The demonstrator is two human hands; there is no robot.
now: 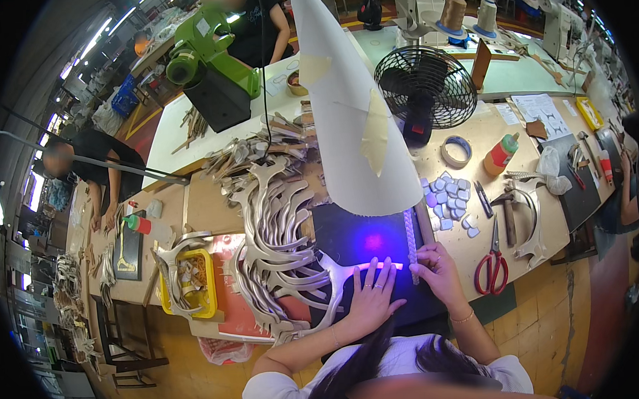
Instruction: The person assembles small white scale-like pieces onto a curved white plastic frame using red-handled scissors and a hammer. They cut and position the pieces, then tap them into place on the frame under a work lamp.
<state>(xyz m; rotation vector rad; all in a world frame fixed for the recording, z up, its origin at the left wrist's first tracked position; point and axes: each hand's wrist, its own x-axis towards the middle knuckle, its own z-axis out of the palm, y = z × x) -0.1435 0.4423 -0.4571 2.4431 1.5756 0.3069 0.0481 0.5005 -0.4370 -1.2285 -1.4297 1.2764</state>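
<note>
**Silver forked strip flattened beneath a violet glow**

Clock positions are read from the left hand.

At 9 o'clock stands a yellow basket with loose scraps inside, within reach of the left side of the bench. At 10 o'clock lies a heap of curved silver strips, laid roughly alongside one another, probably so that single pieces lift off easily.

The forked strip rests on a black mat, its fork toward 10 o'clock and its narrow end running right, under the fingers. The left hand is palm down, fingers stretched and a little spread across that end, presumably to steady it in the light. At 12 o'clock a white paper cone hangs over the mat, perhaps as a shade.

Between 1 and 2 o'clock a pale braided strip lies lengthwise by the mat's right edge. The right hand, near 3 o'clock, has thumb and forefinger close together at its lower part; whether they grip it cannot be told.

Grey tabs lie scattered beyond, between 1 and 2 o'clock. Red-handled scissors, near 3 o'clock, sit handles nearest the person, apparently for easy pickup.
</note>
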